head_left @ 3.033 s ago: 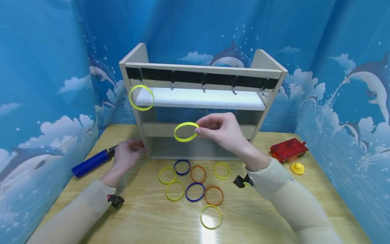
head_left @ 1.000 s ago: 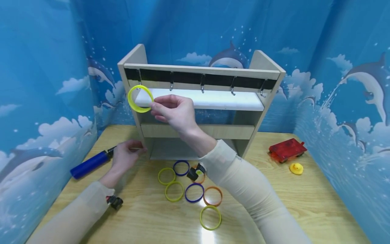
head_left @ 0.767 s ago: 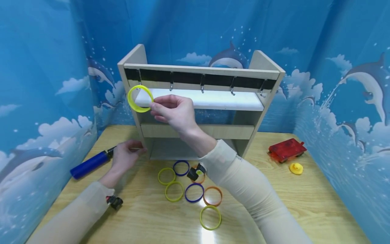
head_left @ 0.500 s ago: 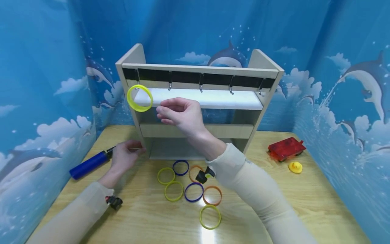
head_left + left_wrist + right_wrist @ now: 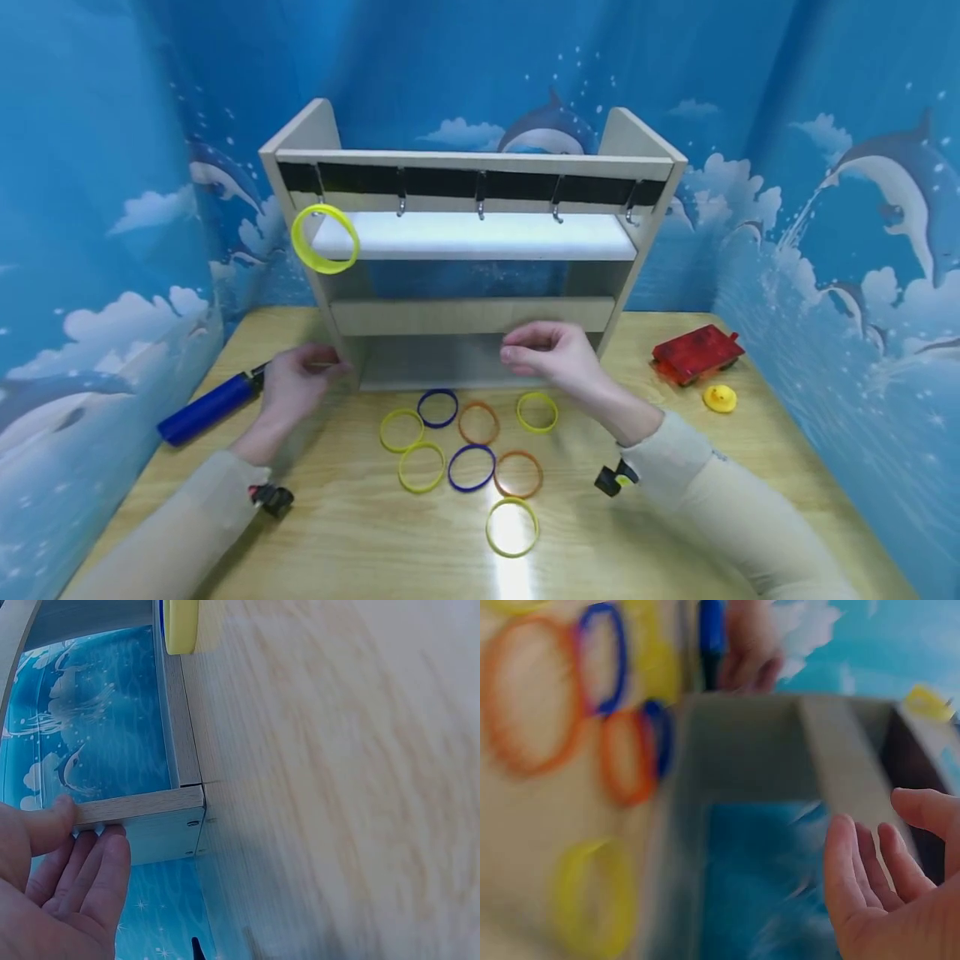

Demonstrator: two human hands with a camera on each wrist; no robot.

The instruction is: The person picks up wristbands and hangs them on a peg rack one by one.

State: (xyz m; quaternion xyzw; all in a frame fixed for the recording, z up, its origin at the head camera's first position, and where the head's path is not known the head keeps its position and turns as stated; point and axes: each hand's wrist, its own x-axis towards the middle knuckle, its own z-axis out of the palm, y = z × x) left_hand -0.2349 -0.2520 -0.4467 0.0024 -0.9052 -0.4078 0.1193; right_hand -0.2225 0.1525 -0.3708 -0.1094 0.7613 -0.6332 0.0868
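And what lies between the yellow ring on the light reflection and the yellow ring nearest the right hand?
One orange ring lies between them on the table; the head view shows it.

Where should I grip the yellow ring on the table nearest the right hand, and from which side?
Likely best: pinch the yellow ring across its right rim, the right hand coming from above and the right. It lies flat with an open middle that should admit a fingertip; the shelf stands behind it and an orange ring lies to its left.
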